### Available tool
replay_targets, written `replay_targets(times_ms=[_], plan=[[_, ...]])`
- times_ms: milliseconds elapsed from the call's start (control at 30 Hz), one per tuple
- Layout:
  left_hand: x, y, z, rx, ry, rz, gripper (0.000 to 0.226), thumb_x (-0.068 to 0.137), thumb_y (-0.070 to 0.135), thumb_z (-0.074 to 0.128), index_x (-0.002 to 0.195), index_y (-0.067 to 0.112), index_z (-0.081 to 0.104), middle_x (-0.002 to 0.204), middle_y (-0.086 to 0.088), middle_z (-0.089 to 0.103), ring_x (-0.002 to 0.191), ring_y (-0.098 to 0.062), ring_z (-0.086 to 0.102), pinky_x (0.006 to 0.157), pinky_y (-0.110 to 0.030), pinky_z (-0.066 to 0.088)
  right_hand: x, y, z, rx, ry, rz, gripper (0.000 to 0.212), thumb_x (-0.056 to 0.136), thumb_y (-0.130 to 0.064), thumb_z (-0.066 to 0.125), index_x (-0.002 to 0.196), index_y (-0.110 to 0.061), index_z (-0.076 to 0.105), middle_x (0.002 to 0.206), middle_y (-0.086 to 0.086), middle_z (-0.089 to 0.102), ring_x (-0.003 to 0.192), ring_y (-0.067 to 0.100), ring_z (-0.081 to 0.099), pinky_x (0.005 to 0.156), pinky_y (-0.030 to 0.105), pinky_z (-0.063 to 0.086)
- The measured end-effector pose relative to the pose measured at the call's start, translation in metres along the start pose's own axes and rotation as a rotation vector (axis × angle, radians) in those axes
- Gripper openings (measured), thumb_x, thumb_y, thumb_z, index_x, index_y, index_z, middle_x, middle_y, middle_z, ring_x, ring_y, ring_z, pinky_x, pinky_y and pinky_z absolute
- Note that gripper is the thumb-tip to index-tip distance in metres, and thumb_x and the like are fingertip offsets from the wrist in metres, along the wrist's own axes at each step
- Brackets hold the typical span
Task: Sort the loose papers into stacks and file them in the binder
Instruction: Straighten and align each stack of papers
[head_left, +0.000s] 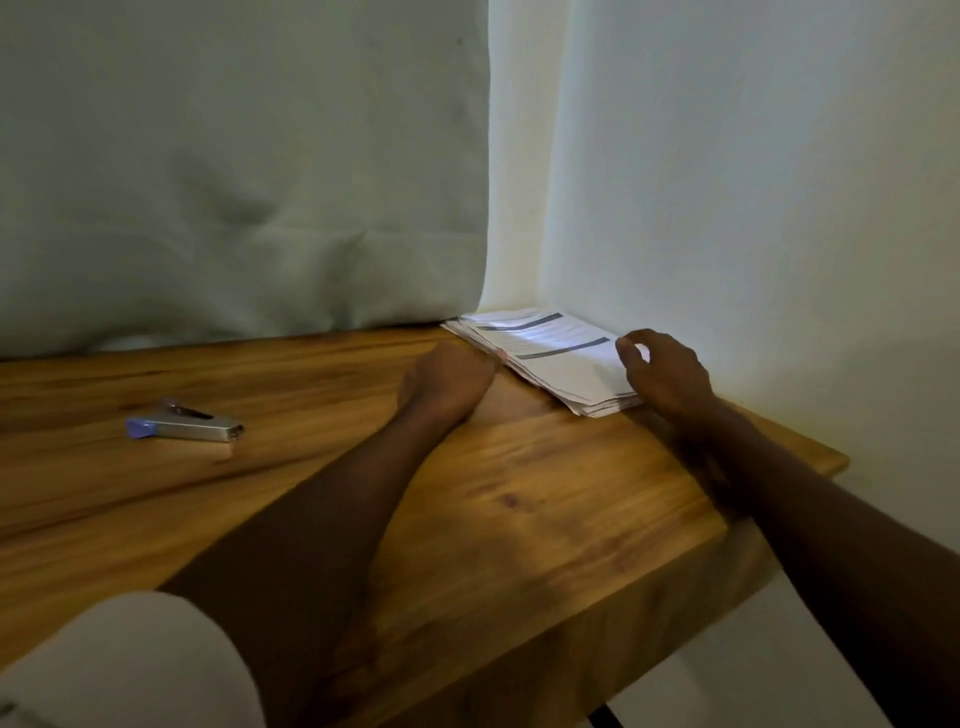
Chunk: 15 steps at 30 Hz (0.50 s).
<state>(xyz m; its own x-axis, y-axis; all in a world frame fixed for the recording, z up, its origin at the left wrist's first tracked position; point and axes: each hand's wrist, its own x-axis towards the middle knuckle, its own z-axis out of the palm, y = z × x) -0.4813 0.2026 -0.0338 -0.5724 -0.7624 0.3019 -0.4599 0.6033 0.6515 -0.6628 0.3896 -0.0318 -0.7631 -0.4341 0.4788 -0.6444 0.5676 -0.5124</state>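
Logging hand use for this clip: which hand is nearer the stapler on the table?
Left. The left hand is at the paper stack's left edge, on the side facing the stapler. The right hand is at the stack's far right side, farther away.

Home desk corner: wooden table, curtain, stapler.

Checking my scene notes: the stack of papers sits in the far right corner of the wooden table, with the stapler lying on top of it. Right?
Not quite. The head view shows the stapler lying on the bare wooden table, well left of the stack of papers, which does sit in the far right corner.
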Motion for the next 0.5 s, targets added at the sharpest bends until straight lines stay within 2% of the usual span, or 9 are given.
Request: replay_targets(times_ms=[67, 133, 233, 333, 400, 500], plan=[[0.013, -0.003, 0.004, -0.035, -0.003, -0.044, 0.067, 0.079, 0.078, 0.045, 0.079, 0.018, 0.073, 0.061, 0.000, 0.072, 0.082, -0.027, 0.070, 0.073, -0.033, 0.051, 0.017, 0.014, 0.007, -0.040, -0.053, 0.040, 0.050, 0.106, -0.054, 0.035, 0.137, -0.022, 0.057, 0.144, 0.006, 0.058, 0.129, 0.030, 0.054, 0.112, 0.050, 0.038], [0.023, -0.003, 0.010, -0.052, -0.008, -0.031, 0.063, 0.085, 0.074, 0.049, 0.066, 0.017, 0.067, 0.046, 0.004, 0.063, 0.070, -0.022, 0.068, 0.063, -0.030, 0.045, 0.027, 0.023, 0.014, -0.085, -0.046, 0.065, 0.055, 0.105, -0.057, 0.030, 0.139, -0.021, 0.055, 0.144, 0.006, 0.057, 0.131, 0.031, 0.052, 0.113, 0.053, 0.033], [0.036, -0.001, 0.013, -0.061, -0.030, -0.042, 0.063, 0.087, 0.073, 0.051, 0.061, 0.017, 0.063, 0.045, 0.003, 0.063, 0.063, -0.019, 0.065, 0.059, -0.030, 0.039, 0.031, 0.019, 0.022, -0.248, -0.030, 0.067, 0.058, 0.106, -0.057, 0.026, 0.141, -0.019, 0.052, 0.143, 0.008, 0.055, 0.131, 0.031, 0.052, 0.110, 0.055, 0.029], [0.043, 0.004, 0.017, -0.117, -0.067, -0.052, 0.062, 0.089, 0.068, 0.054, 0.056, 0.017, 0.058, 0.047, 0.001, 0.064, 0.058, -0.017, 0.061, 0.062, -0.030, 0.042, 0.033, 0.021, 0.026, -0.386, -0.078, 0.051, 0.063, 0.104, -0.062, 0.019, 0.142, -0.022, 0.050, 0.140, 0.009, 0.057, 0.128, 0.031, 0.053, 0.109, 0.056, 0.028], [0.045, 0.003, 0.021, -0.201, -0.127, -0.068, 0.056, 0.089, 0.064, 0.062, 0.058, 0.017, 0.059, 0.049, -0.001, 0.065, 0.051, -0.015, 0.056, 0.060, -0.029, 0.040, 0.036, 0.026, 0.025, -0.315, -0.094, 0.085, 0.060, 0.105, -0.062, 0.021, 0.135, -0.021, 0.055, 0.132, 0.009, 0.063, 0.122, 0.032, 0.057, 0.108, 0.053, 0.031], [0.048, 0.005, 0.023, -0.334, -0.200, -0.116, 0.042, 0.085, 0.058, 0.072, 0.072, 0.019, 0.068, 0.048, -0.001, 0.063, 0.039, -0.012, 0.051, 0.058, -0.026, 0.037, 0.039, 0.031, 0.021, -0.176, 0.007, 0.087, 0.048, 0.105, -0.052, 0.031, 0.114, -0.018, 0.064, 0.120, 0.009, 0.068, 0.111, 0.033, 0.061, 0.104, 0.051, 0.040]])
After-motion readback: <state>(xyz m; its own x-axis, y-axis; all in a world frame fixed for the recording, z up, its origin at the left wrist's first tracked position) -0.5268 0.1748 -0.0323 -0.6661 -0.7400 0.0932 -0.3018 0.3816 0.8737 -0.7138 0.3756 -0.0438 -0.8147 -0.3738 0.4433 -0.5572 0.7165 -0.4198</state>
